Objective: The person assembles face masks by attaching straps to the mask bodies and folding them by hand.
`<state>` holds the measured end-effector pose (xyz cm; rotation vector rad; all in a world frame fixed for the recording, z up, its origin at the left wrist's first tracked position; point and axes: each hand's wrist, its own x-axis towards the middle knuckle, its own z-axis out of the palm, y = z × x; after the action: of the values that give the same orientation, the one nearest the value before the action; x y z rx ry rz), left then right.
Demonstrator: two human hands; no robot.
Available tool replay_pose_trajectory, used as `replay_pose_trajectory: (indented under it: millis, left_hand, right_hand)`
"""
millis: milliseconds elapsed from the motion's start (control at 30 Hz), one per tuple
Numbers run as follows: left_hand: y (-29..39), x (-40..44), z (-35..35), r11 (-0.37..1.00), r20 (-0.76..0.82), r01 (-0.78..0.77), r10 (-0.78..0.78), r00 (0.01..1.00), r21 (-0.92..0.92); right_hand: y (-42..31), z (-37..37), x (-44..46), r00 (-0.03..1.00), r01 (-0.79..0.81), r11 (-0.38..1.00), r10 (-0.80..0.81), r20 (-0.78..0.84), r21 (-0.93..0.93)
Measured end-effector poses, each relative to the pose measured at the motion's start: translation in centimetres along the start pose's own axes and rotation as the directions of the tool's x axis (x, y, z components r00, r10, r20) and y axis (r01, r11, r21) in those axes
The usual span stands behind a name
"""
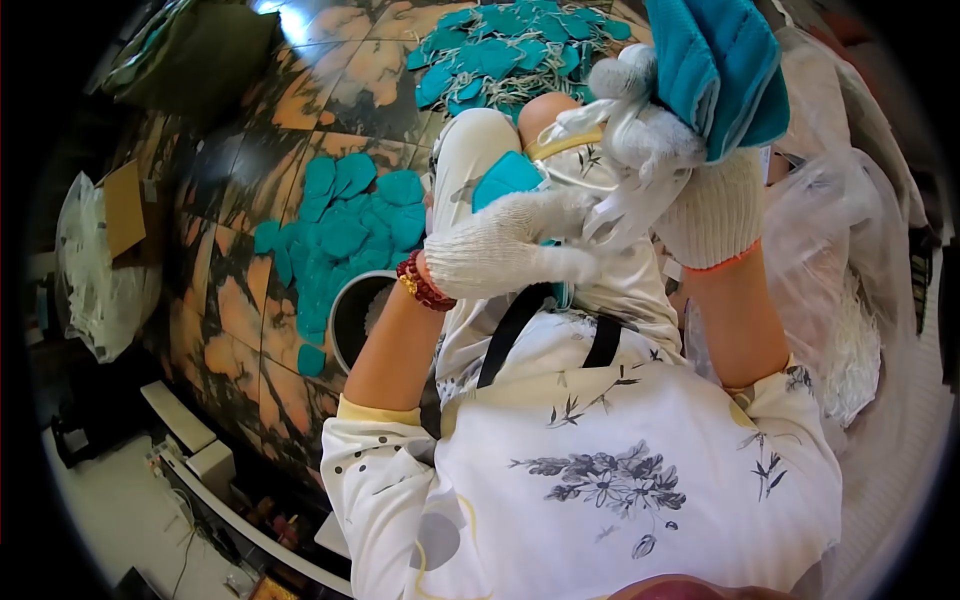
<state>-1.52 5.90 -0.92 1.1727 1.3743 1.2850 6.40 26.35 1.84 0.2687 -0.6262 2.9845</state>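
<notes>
My right hand (668,150), in a white knit glove, is closed around folded teal quilted fabric pads (720,75), raised above the right knee. White straps (625,205) hang from that hand toward the left one. My left hand (505,245), gloved too, reaches across the lap with its thumb apart from the fingers. Its fingertips are close to the straps; whether they touch is blurred. Just beyond the left hand, another teal pad (503,180) lies on the thigh, partly covered by the hand.
A heap of teal pads with white straps (495,60) lies on the tiled floor ahead. Loose teal pieces (350,230) are spread at the left, beside a round container (345,325). Clear plastic bags (840,240) stand at the right. A cardboard box (125,210) sits far left.
</notes>
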Motion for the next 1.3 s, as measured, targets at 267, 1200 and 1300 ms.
replay_pose_trajectory:
  millis: [267, 1200, 1300]
  left_hand:
    - [-0.7, -0.2, 2.1, 0.889, 0.008, 0.237, -0.254, 0.967, -0.393]
    - [2.8, -5.8, 3.2, 0.945, -0.111, 0.327, -0.323, 0.940, 0.019]
    - [2.3, -5.5, 4.5, 0.855, -0.139, 0.183, -0.131, 0.982, 0.485]
  right_hand:
    - [-2.3, 0.8, -0.1, 0.998, 0.041, 0.997, -0.037, 0.057, -0.062]
    - [-1.0, 3.0, -5.3, 0.888, -0.091, 0.028, 0.455, -0.068, -0.995]
    - [0.7, 1.9, -5.9, 0.651, -0.120, -0.157, 0.733, -0.197, -0.980]
